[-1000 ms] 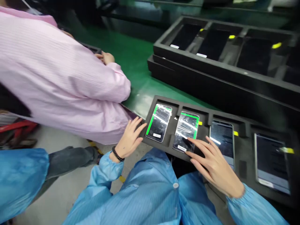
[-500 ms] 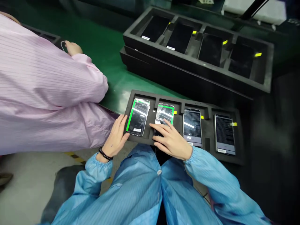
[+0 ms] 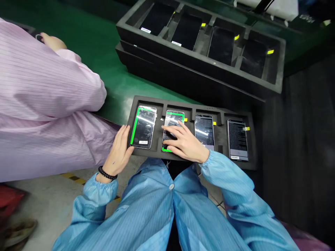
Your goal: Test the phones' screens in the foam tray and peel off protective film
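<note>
A black foam tray (image 3: 159, 136) in front of me holds several phones, each in its own slot. My left hand (image 3: 117, 150) rests along the tray's left end, fingers stretched out, beside the leftmost phone (image 3: 143, 127). That phone's screen has a green band along its left and top edges. Over the second phone (image 3: 175, 114) lies my right hand (image 3: 187, 141), fingers spread, partly hiding a screen with green along its edges. Lines of text fill the screens of the third phone (image 3: 204, 127) and the rightmost phone (image 3: 237, 139). Yellow tabs stick out at several phones' right sides.
Behind stands a stack of deeper black trays (image 3: 167, 52), the top one holding several dark-screened phones with yellow tabs. A co-worker in a pink striped sleeve (image 3: 52, 94) sits close at my left. The tabletop (image 3: 96, 42) is green.
The whole view has shifted, so the trays appear farther left and slightly higher. My right hand has moved a little over the second phone, where green now shows at the bottom edge.
</note>
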